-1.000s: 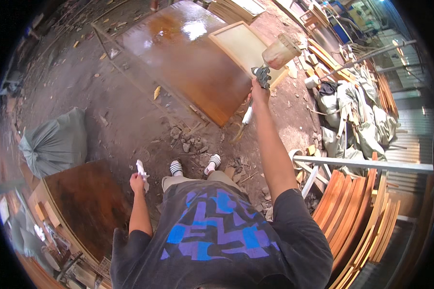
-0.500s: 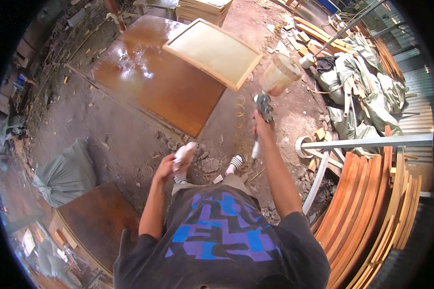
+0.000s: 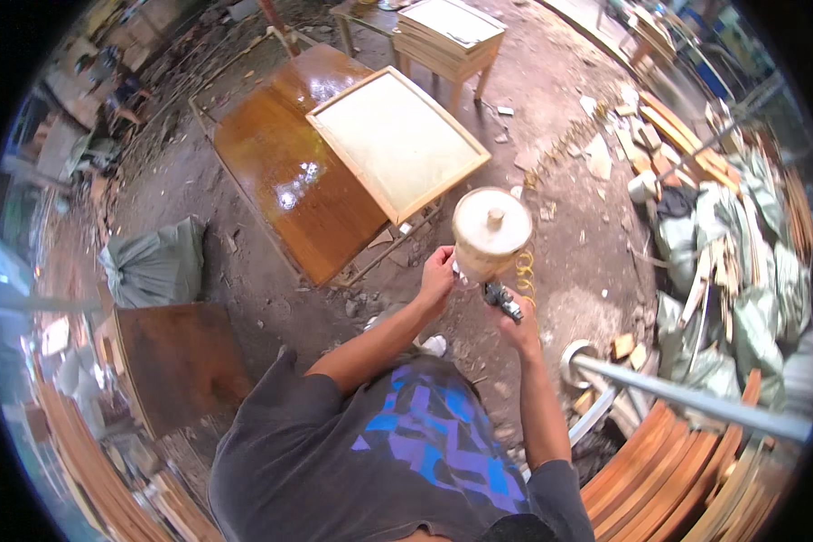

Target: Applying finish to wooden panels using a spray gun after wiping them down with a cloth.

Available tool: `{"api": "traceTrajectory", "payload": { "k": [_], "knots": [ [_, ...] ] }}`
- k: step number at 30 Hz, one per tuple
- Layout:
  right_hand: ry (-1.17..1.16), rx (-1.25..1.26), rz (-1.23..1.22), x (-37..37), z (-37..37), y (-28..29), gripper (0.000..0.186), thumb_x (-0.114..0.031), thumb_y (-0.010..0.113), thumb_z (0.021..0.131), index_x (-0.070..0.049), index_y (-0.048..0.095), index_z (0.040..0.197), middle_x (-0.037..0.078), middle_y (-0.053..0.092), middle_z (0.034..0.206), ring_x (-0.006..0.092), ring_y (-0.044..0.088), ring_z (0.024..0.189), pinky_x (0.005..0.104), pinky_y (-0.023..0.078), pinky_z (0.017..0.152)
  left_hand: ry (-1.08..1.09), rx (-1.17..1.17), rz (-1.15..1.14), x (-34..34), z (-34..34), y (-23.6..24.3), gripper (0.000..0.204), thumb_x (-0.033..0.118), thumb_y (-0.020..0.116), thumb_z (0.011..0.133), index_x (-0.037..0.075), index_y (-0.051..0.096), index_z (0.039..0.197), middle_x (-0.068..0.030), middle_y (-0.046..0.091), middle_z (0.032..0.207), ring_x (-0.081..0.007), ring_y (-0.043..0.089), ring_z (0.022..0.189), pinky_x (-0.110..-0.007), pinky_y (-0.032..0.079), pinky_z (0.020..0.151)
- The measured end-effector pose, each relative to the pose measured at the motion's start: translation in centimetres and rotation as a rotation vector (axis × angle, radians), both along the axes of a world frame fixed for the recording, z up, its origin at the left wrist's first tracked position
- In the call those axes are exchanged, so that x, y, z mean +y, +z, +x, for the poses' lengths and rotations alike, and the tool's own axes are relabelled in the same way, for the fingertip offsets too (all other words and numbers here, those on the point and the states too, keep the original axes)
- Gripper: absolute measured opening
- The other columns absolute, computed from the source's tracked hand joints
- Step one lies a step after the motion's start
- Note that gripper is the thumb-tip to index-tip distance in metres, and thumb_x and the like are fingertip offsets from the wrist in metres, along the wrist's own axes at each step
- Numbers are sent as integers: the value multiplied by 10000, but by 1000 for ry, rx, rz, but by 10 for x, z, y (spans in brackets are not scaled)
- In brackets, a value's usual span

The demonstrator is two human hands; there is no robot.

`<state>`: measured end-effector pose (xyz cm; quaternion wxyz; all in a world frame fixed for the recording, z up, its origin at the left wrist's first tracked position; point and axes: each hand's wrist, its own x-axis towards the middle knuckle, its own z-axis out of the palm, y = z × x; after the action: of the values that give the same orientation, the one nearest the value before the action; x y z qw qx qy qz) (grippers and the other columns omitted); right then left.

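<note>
My right hand [image 3: 517,327] grips a metal spray gun [image 3: 501,301] with a large, stained translucent cup [image 3: 488,235] on top. My left hand [image 3: 437,278] is closed on a white cloth [image 3: 460,274], mostly hidden, against the lower left side of the cup. A yellow coiled hose [image 3: 526,271] hangs behind the gun. Beyond my hands, a glossy brown wooden board [image 3: 262,163] lies slightly raised over the dirt, and a pale panel with a wooden frame [image 3: 397,140] rests on its right part.
Stacked panels [image 3: 443,45] stand on a stool behind. A grey-green sack [image 3: 154,262] and dark board [image 3: 176,361] are left. Sacks [image 3: 759,316], offcuts, a metal bar [image 3: 696,393] and wooden strips [image 3: 641,465] crowd the right. A person [image 3: 125,95] is at the far left back.
My left hand has risen and moved right, bringing the cloth to the cup. The spray gun has come lower, nearer my body. The view has shifted, showing more of the stacked panels.
</note>
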<state>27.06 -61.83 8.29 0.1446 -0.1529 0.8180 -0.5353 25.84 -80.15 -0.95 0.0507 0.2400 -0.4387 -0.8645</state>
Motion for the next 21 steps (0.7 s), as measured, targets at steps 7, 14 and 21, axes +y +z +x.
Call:
{"api": "traceTrajectory", "payload": {
  "k": [7, 14, 21],
  "knots": [
    [295, 66, 0, 33, -152, 7, 266, -52, 692, 791, -28, 672, 1056, 68, 681, 873, 167, 625, 773, 306, 507, 751, 160, 170, -109, 20, -110, 15, 167, 181, 580, 1012, 25, 638, 1033, 22, 635, 860, -52, 557, 739, -223, 460, 667],
    [553, -134, 257, -18, -334, 90, 238, -92, 761, 810, -32, 686, 1027, 41, 678, 831, 119, 589, 735, 299, 488, 684, 294, 104, -234, -16, -201, 72, 161, 137, 566, 1001, 1, 642, 1040, -4, 631, 853, -60, 545, 767, -244, 469, 689],
    [862, -82, 228, -146, -475, 122, 195, -223, 750, 850, -47, 686, 903, -30, 568, 668, 74, 499, 610, 288, 408, 533, 977, 171, -256, -68, -196, 98, 156, 128, 534, 1032, 8, 596, 1110, -24, 633, 947, -79, 592, 813, -243, 507, 694]
  ]
}}
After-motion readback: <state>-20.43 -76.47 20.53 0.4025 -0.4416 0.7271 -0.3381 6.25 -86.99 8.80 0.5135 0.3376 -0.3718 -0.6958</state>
